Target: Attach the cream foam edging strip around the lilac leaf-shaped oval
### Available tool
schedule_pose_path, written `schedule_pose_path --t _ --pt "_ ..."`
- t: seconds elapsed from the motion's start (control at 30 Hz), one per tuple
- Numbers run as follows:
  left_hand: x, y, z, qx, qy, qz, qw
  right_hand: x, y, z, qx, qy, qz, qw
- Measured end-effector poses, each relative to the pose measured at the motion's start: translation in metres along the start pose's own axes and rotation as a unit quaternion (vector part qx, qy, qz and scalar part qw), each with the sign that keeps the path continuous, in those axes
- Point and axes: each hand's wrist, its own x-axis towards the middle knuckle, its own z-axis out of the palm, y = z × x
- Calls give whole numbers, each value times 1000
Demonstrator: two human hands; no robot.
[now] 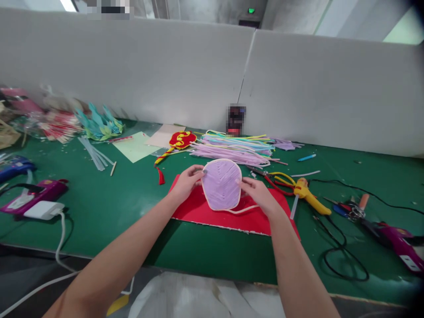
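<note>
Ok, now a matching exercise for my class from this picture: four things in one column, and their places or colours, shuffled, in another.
Column 1
1. Purple panel
2. Glue gun
3. Round piece on a striped stem
4. Flat sheet

Column 2
A. red and yellow, with a red tassel
B. plain red, lying below the hands
C. held between the left hand and right hand
D. mostly yellow, to the right of the right hand

Right pairs: 1-C; 2-D; 3-A; 4-B

In front of you, a long pale grey partition (139, 70) with a vertical seam, your green surface (132, 238) along it, grey concrete-like walls (291, 15) beyond, a small lit green sign (251, 10), dark grey floor (20, 274) below.
</note>
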Motion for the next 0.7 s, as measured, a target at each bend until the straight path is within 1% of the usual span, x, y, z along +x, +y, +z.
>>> schedule_pose_path --t 0.1,0.3,0.37,0.53,0.7 --pt "-1 2 1 -31 5 -1 1000 -1 -1 6 51 -19 -2 999" --pt "4 3 -6 -35 39 20 998 4 5 6 142 48 3 989" --pt "5 2 -8 -29 40 25 998 5 5 5 160 59 3 985" --pt "3 0 -9 -14 18 35 999 6 5 5 173 63 2 983" --pt "2 -1 -11 -13 11 29 999 6 8 5 162 59 6 985"
